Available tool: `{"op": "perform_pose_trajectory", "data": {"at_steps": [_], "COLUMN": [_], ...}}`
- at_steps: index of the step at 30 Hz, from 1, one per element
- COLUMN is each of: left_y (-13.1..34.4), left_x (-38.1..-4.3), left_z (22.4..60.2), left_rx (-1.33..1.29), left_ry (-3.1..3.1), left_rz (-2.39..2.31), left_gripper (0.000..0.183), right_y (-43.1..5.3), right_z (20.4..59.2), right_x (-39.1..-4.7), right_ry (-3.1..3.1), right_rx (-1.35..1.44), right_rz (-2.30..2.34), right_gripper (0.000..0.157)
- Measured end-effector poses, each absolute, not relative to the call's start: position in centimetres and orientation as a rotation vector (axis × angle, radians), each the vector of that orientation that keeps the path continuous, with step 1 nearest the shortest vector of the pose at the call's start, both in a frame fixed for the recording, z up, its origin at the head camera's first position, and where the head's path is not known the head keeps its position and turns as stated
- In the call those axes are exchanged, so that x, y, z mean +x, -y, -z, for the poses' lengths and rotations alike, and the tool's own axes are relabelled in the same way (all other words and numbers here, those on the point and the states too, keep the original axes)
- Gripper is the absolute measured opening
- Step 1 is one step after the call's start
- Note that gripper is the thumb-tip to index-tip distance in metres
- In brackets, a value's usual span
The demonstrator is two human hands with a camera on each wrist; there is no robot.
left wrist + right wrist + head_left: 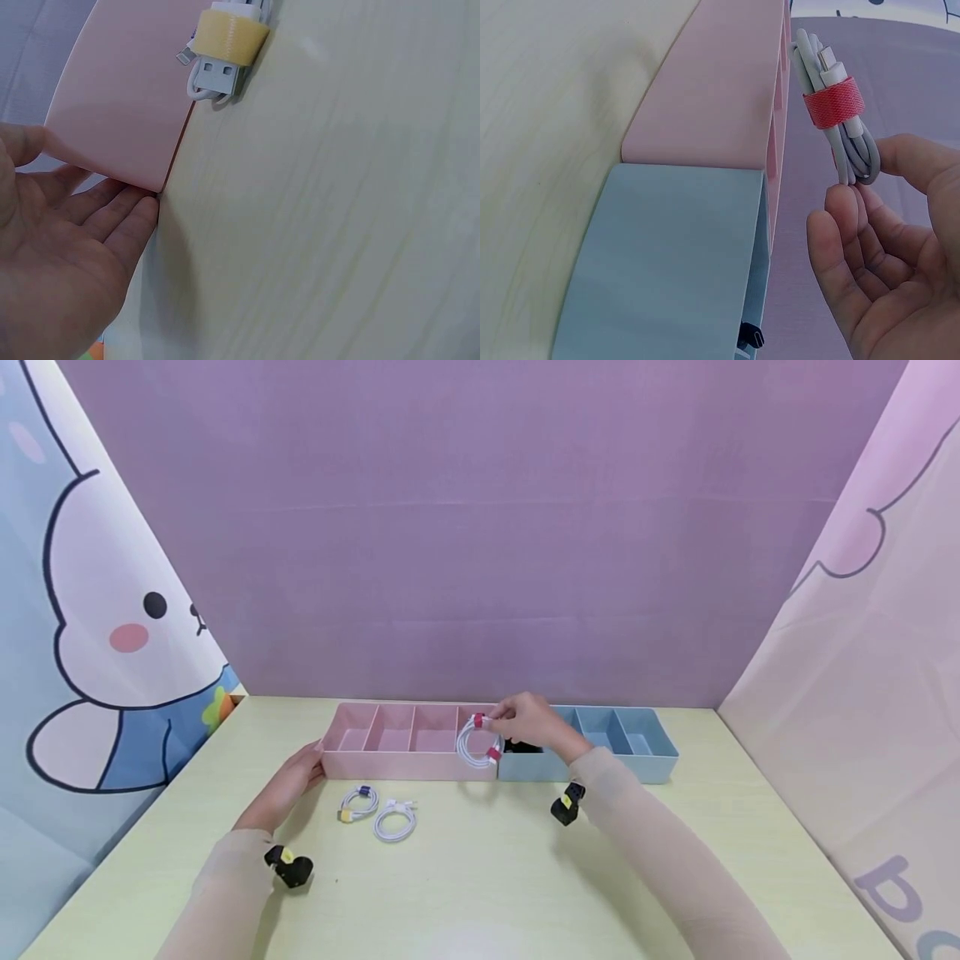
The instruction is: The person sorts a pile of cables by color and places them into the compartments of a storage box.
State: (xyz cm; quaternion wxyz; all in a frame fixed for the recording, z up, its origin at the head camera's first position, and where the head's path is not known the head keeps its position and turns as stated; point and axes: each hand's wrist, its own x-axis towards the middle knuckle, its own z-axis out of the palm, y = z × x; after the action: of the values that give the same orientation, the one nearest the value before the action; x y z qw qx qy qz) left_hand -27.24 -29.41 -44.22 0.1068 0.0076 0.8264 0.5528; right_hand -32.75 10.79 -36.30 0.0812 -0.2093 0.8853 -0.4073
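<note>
My right hand (531,723) pinches a coiled white charging cable (480,745) fastened with red straps, held up in front of the pink divided box (412,766) near its right end. In the right wrist view, a small metal plug tip sticks out above the red strap (834,103), and thumb and fingertips meet on the coil's lower end. My left hand (295,777) touches the pink box's left end, its fingers fairly straight along the wall and thumb by the rim. Close by lie a coiled white cable (358,804) with yellow and blue straps and another with a white strap (395,821).
A blue divided box (626,768) stands end to end with the pink one. Something black (522,747) lies in its leftmost compartment, partly behind my hand. A purple curtain (480,568) rises behind the pale wooden table (480,877), with printed cloths at both sides.
</note>
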Motion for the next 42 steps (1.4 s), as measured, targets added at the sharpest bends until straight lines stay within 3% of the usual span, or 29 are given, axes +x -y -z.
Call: {"op": "perform_pose_trajectory", "data": {"at_steps": [42], "left_y": [29.5], "left_x": [-27.2], "left_z": [44.3], "left_rx": [0.001], "left_ry": [-2.444], "left_rz": [-1.607], "left_gripper": [0.069], "right_y": [-10.3], "right_z": [35.6], "right_x": [-35.6], "right_ry": [-2.747], "right_rx": [-0.496], "right_rz": [1.104], "right_gripper": [0.022]}}
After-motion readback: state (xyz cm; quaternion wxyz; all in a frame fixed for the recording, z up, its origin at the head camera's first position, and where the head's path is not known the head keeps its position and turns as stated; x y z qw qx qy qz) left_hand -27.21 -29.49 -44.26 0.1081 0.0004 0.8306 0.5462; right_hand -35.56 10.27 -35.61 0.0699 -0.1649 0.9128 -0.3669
